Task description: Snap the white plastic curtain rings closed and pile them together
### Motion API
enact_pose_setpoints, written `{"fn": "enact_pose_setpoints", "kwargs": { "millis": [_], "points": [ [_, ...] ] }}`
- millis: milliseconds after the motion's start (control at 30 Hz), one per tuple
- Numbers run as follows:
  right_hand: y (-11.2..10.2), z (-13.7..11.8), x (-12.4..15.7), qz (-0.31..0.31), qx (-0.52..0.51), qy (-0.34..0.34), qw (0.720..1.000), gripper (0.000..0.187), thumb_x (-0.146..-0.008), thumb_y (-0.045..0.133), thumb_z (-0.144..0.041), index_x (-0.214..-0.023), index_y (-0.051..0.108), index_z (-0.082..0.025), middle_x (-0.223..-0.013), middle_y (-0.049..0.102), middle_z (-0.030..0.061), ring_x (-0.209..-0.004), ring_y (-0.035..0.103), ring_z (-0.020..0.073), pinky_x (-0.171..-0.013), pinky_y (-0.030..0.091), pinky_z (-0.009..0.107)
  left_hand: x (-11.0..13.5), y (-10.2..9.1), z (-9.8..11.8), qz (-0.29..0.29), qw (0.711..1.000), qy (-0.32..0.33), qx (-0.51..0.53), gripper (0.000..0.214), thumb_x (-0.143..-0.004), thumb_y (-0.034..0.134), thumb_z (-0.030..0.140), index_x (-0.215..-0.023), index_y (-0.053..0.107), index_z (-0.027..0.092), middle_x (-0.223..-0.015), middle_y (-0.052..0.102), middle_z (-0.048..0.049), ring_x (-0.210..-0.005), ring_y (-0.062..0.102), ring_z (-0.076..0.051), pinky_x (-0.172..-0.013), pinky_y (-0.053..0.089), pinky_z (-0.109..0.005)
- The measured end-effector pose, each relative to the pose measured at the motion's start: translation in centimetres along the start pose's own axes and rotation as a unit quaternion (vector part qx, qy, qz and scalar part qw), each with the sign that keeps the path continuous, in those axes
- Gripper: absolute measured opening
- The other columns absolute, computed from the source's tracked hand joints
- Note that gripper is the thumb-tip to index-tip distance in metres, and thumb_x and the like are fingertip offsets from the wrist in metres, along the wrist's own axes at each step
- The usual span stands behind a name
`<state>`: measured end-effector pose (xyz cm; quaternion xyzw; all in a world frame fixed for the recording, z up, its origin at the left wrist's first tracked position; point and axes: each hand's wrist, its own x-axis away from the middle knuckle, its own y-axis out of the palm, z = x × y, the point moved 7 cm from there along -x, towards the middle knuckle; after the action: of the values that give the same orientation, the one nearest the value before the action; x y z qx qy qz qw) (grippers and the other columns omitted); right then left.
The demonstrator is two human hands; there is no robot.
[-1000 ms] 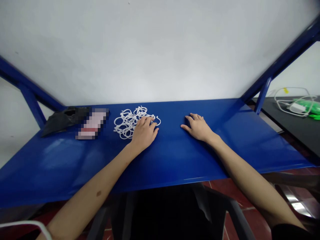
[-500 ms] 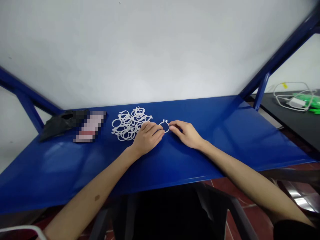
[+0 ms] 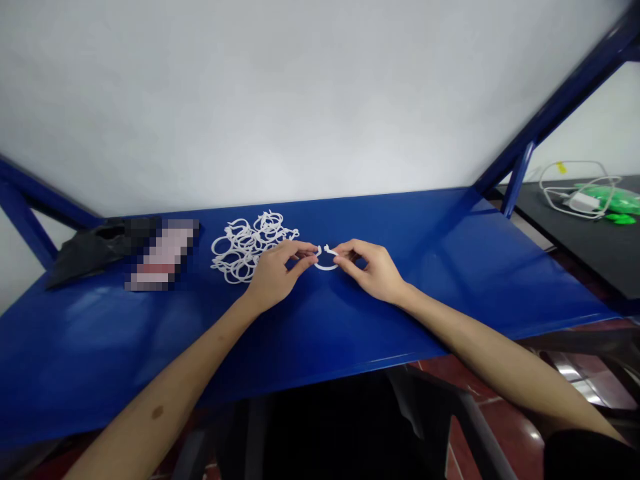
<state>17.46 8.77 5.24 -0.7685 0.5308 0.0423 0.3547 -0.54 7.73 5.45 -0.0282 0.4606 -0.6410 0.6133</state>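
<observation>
An open white plastic curtain ring (image 3: 326, 268) is held between my two hands, its gap with the knobbed ends facing away from me. My left hand (image 3: 277, 273) pinches its left side between thumb and fingers. On the opposite side, my right hand (image 3: 374, 268) pinches it too, fingers curled. Just left of my left hand lies a tangled pile of similar white curtain rings (image 3: 237, 257), partly hidden behind that hand.
The blue table (image 3: 350, 340) runs up to a pale wall (image 3: 310, 100). A black bag (image 3: 95, 250) and a pixelated phone-like object (image 3: 165, 253) lie at the left. On a dark surface at the right are a white cable with adapter (image 3: 583, 202) and green plastic (image 3: 613, 200).
My left hand has turned and now pinches the ring's left side with thumb and fingers. My right hand has closed on its right side. The camera view has shifted slightly.
</observation>
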Motion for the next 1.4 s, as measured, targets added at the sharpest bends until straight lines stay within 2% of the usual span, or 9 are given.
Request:
{"fn": "enact_pose_setpoints", "kwargs": {
  "millis": [300,500,667,833,933,1067,1200,1300,1400],
  "points": [
    [0.6,-0.1,0.4,-0.018,-0.015,0.025,0.999,0.021,-0.099,0.057,-0.038,-0.101,0.069,-0.020,-0.084,0.074,0.0014,-0.072,0.067,0.0132,-0.066,0.051,0.024,0.2,0.4,0.5,-0.040,0.997,-0.037,0.057,0.011,-0.093,0.064,0.034,-0.093,0.070,0.024,-0.083,0.075,0.0022,-0.072,0.069,-0.013,-0.064,0.053,-0.025],
    [0.7,-0.3,0.3,-0.059,-0.038,0.013,0.997,0.020,-0.098,0.060,-0.036,-0.097,0.071,-0.020,-0.084,0.075,0.0012,-0.073,0.068,0.0127,-0.068,0.052,0.024,0.3,0.7,1.5,-0.041,0.998,-0.027,0.042,0.015,-0.093,0.062,0.027,-0.081,0.069,0.023,-0.074,0.071,0.0031,-0.068,0.063,-0.012,-0.063,0.050,-0.025],
    [1.0,-1.0,0.8,-0.086,0.008,-0.030,0.996,0.020,-0.099,0.059,-0.034,-0.091,0.071,-0.020,-0.089,0.075,0.0037,-0.079,0.069,0.0145,-0.065,0.051,0.024,0.7,1.0,1.7,-0.033,0.999,-0.011,0.042,0.015,-0.091,0.060,0.019,-0.077,0.065,0.021,-0.074,0.068,0.0025,-0.068,0.063,-0.012,-0.066,0.051,-0.026],
    [1.7,-2.0,1.5,-0.107,0.066,-0.113,0.986,0.021,-0.103,0.051,-0.031,-0.100,0.069,-0.019,-0.092,0.074,0.0060,-0.082,0.067,0.0171,-0.073,0.054,0.030,1.3,1.5,1.9,-0.046,0.998,0.032,0.023,0.017,-0.091,0.057,0.015,-0.076,0.062,0.021,-0.075,0.066,0.0012,-0.070,0.063,-0.013,-0.069,0.052,-0.028],
    [1.9,-2.2,1.5,-0.101,0.090,-0.132,0.982,0.023,-0.104,0.048,-0.030,-0.102,0.068,-0.019,-0.094,0.074,0.0064,-0.082,0.065,0.0176,-0.075,0.054,0.031,1.3,1.5,1.9,-0.041,0.998,0.045,0.006,0.017,-0.093,0.055,0.017,-0.078,0.062,0.021,-0.076,0.067,0.0001,-0.071,0.063,-0.014,-0.070,0.053,-0.029],
    [1.4,-1.4,0.5,-0.081,0.161,-0.099,0.979,0.028,-0.105,0.044,-0.033,-0.109,0.068,-0.020,-0.101,0.073,0.0079,-0.091,0.064,0.0204,-0.083,0.054,0.035,0.7,1.2,1.4,-0.037,0.995,0.071,-0.058,0.012,-0.097,0.057,0.029,-0.092,0.065,0.022,-0.083,0.070,-0.0013,-0.082,0.063,-0.017,-0.079,0.053,-0.033],
    [-0.9,1.6,-0.8,-0.054,0.294,-0.001,0.954,0.033,-0.105,0.041,-0.032,-0.114,0.071,-0.021,-0.105,0.069,0.0100,-0.095,0.063,0.0242,-0.082,0.053,0.037,0.2,0.0,-0.8,-0.002,0.974,0.067,-0.218,0.024,-0.094,0.061,0.039,-0.108,0.065,0.020,-0.099,0.071,-0.0072,-0.102,0.059,-0.027,-0.093,0.049,-0.045],
    [-3.6,4.7,-1.1,-0.039,0.360,0.095,0.927,0.036,-0.104,0.040,-0.029,-0.118,0.072,-0.021,-0.113,0.064,0.0125,-0.100,0.062,0.0267,-0.084,0.054,0.039,0.2,-0.6,-2.8,0.014,0.954,0.042,-0.295,0.028,-0.089,0.066,0.043,-0.104,0.068,0.019,-0.111,0.066,-0.0132,-0.109,0.054,-0.034,-0.093,0.047,-0.052],
    [-5.5,6.9,-1.1,-0.042,0.416,0.150,0.896,0.039,-0.102,0.038,-0.027,-0.119,0.072,-0.016,-0.116,0.062,0.0178,-0.102,0.060,0.0318,-0.088,0.053,0.046,0.4,-0.4,-3.7,0.006,0.955,0.039,-0.295,0.019,-0.090,0.064,0.037,-0.091,0.070,0.020,-0.112,0.065,-0.0143,-0.112,0.051,-0.035,-0.094,0.045,-0.055]
  ]
}}
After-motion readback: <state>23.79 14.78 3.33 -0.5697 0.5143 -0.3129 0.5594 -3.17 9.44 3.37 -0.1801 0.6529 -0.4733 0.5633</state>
